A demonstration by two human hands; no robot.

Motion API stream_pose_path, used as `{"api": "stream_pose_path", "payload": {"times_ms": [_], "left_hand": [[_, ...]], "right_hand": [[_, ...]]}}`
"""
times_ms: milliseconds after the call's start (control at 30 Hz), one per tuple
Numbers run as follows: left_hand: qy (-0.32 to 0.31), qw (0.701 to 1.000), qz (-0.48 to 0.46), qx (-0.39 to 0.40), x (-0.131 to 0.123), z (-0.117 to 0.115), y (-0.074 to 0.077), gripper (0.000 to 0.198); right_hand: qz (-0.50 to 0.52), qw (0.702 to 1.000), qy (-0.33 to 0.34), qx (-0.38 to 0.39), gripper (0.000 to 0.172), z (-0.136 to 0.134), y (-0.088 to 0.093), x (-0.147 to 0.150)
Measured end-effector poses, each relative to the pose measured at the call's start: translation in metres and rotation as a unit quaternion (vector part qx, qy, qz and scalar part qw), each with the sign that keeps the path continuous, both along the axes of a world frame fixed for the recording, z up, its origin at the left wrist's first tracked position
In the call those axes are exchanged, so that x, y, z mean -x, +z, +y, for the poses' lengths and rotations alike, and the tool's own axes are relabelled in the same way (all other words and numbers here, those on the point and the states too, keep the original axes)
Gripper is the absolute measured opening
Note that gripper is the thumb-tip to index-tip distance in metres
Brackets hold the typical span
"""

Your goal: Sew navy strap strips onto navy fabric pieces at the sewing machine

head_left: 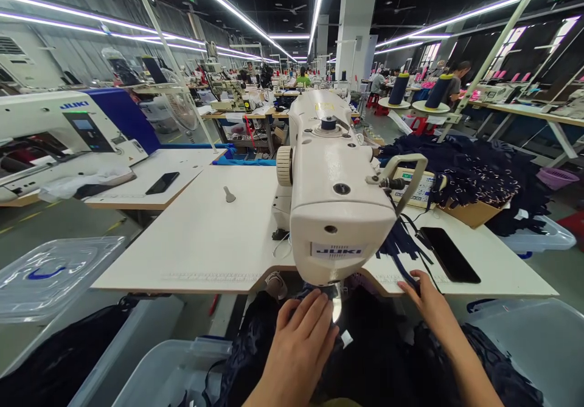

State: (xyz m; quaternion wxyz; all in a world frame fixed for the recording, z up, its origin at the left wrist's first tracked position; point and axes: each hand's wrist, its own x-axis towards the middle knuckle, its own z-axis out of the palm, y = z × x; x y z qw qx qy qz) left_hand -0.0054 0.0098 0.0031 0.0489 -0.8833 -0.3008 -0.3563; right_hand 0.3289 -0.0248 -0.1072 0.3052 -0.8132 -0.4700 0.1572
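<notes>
navy strap (402, 271), narrow and flat, is pinched in the right hand (427, 299); left hand (298, 337) covers dark cloth (305, 289), grip hidden.

The one view looks from the wearer's head, facing forward and tipped down. The machine (337, 166) stands close, end-on, just right of frame centre. Nearer yet, the left hand (301, 334) shows at bottom centre, the right hand (424, 300) at lower right. The wide view reaches up to lamps (320, 5) receding toward upper centre.
</notes>
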Motion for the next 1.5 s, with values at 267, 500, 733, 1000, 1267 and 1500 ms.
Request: {"api": "stream_pose_path", "payload": {"times_ms": [267, 500, 733, 1000, 1267, 1500], "left_hand": [[-0.003, 1.0, 0.011, -0.001, 0.001, 0.0, 0.0, 0.026], [-0.006, 1.0, 0.012, 0.005, 0.001, 0.001, 0.0, 0.025], [-0.007, 1.0, 0.005, 0.002, 0.001, 0.001, -0.001, 0.026], [-0.004, 1.0, 0.015, 0.01, 0.001, -0.001, -0.001, 0.026], [-0.007, 1.0, 0.012, 0.015, 0.002, -0.001, -0.002, 0.025], [-0.006, 1.0, 0.011, 0.014, 0.001, -0.001, -0.002, 0.025]], "right_hand": [[0.09, 0.995, -0.03, -0.006, 0.033, -0.003, 0.013, -0.006], [0.217, 0.976, 0.009, -0.015, 0.038, -0.001, 0.022, -0.004], [0.235, 0.972, 0.001, -0.015, 0.04, 0.006, 0.014, -0.005], [0.169, 0.985, -0.014, -0.016, 0.047, 0.01, 0.008, -0.008], [0.053, 0.998, 0.025, -0.023, 0.041, 0.013, 0.005, -0.001], [-0.047, 0.999, 0.022, -0.012, 0.017, 0.007, 0.008, 0.017]]}}
